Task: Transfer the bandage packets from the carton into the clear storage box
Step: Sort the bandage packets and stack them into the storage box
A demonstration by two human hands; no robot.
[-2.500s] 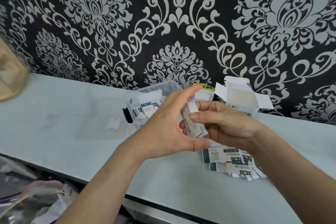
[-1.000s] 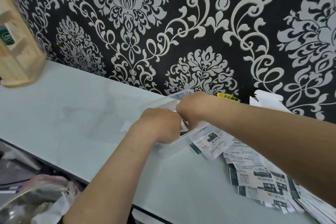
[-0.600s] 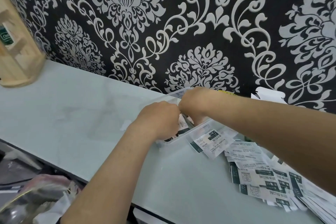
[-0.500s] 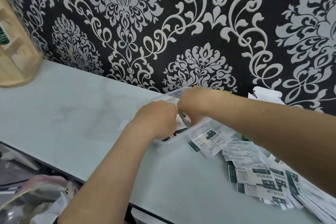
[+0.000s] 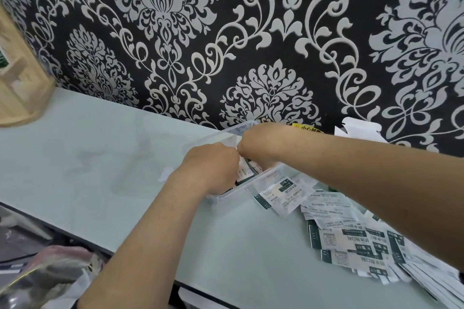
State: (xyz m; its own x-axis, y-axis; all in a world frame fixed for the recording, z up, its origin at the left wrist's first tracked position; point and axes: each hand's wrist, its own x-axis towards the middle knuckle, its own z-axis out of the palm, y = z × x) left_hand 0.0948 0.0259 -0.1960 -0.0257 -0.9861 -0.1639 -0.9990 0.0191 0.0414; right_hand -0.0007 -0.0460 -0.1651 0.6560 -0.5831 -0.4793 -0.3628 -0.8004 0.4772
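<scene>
The clear storage box (image 5: 263, 179) stands on the pale table near the wall. Both my hands reach down into it. My left hand (image 5: 211, 170) is at its near left end with fingers curled downward. My right hand (image 5: 261, 143) is at its far side, also curled. Upright bandage packets (image 5: 244, 170) show between the two hands; the fingertips are hidden. One packet (image 5: 278, 193) leans against the box's front wall. Several loose packets (image 5: 351, 238) lie spread to the right, under my right forearm. The white carton (image 5: 359, 130) stands open behind that forearm.
A wooden rack (image 5: 17, 83) stands at the far left by the patterned wall. A yellow label (image 5: 306, 129) peeks out behind my right wrist. Below the table's front edge (image 5: 140, 256) lies a crumpled plastic bag (image 5: 50, 281).
Earlier both hands held a stack of packets above the table; they have since gone down into the clear box. Over the last half second they have barely shifted.
</scene>
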